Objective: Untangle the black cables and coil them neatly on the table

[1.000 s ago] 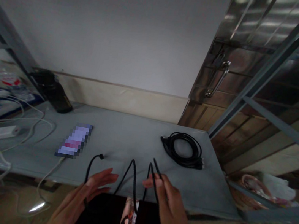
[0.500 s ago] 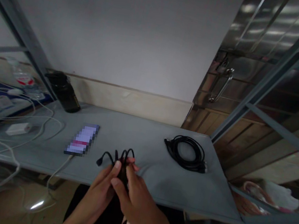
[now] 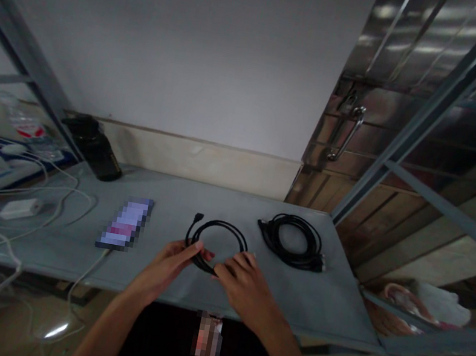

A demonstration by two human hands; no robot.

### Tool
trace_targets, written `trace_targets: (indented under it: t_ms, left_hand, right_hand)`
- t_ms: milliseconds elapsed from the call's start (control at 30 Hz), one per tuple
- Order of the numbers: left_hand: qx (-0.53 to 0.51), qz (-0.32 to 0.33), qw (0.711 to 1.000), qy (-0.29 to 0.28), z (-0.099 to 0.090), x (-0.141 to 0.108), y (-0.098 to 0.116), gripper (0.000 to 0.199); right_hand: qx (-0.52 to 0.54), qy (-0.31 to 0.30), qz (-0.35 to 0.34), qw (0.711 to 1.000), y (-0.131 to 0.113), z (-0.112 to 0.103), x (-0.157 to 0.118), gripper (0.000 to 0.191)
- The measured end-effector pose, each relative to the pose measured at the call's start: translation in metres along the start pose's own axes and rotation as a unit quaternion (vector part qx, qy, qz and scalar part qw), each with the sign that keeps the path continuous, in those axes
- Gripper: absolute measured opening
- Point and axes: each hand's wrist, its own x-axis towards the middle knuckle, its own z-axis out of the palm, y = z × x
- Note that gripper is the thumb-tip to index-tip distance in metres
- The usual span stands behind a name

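A thin black cable (image 3: 224,223) forms an open loop over the front middle of the grey table, one connector sticking out at its upper left. The left side of the loop is pinched in my left hand (image 3: 171,264), thumb on top. My right hand (image 3: 244,280) is closed round the lower right side of the same loop. To the right of my hands, a second black cable (image 3: 292,258) lies coiled on the table, its plug ends showing at both sides.
On the grey table (image 3: 170,197) a phone (image 3: 125,222) lies to the left, with a white cable attached. Farther left are a dark bottle (image 3: 97,153), a white adapter (image 3: 20,208) and tangled white cords. Metal posts rise at both ends.
My hands have moved apart, and the bunched black cable between them has opened into a wide round loop. The view has shifted slightly.
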Motion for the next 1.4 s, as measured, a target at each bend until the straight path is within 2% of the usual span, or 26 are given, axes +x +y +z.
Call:
trace_targets:
  t_ms: [100,233,333,400,467,533,600,667,767,967,1167,1400]
  left_hand:
    - [0.055,-0.004,0.995,0.082,-0.01,0.008,-0.018,0.056]
    - [0.089,0.012,0.988,0.129,-0.018,0.008,-0.033,0.076]
    - [0.168,0.095,0.961,0.2,-0.02,0.006,-0.039,0.086]
    - [0.277,0.185,0.912,0.239,-0.017,0.004,-0.04,0.088]
    - [0.386,0.266,0.859,0.206,-0.012,0.002,-0.041,0.08]
    - [0.451,0.322,0.825,0.111,-0.004,0.001,-0.043,0.068]
    - [0.475,0.356,0.804,0.023,0.003,0.003,-0.048,0.056]
    - [0.477,0.369,0.798,-0.014,0.007,0.006,-0.053,0.044]
    - [0.479,0.359,0.801,-0.012,0.007,0.009,-0.059,0.029]
    - [0.504,0.339,0.795,0.002,0.005,0.005,-0.059,0.017]
    - [0.518,0.336,0.786,0.015,0.008,0.004,-0.057,0.011]
    - [0.534,0.309,0.786,0.032,0.009,0.003,-0.057,0.01]
  right_hand:
    - [-0.008,-0.007,0.03,1.0,0.018,0.014,-0.006,0.008]
    - [0.005,-0.003,0.063,0.998,0.034,0.031,-0.014,0.022]
    - [0.023,-0.002,0.078,0.997,0.038,0.04,-0.019,0.031]
    - [0.036,0.0,0.083,0.996,0.038,0.043,-0.021,0.037]
    - [0.046,0.007,0.089,0.995,0.038,0.044,-0.022,0.039]
    - [0.054,0.013,0.092,0.994,0.038,0.045,-0.022,0.044]
    - [0.061,0.02,0.092,0.994,0.038,0.045,-0.022,0.049]
    - [0.066,0.025,0.093,0.993,0.039,0.046,-0.022,0.05]
    - [0.075,0.034,0.096,0.992,0.039,0.046,-0.022,0.047]
    - [0.109,0.057,0.103,0.987,0.038,0.044,-0.021,0.042]
    - [0.11,0.077,0.133,0.982,0.038,0.044,-0.02,0.038]
    - [0.116,0.087,0.182,0.973,0.04,0.047,-0.02,0.044]
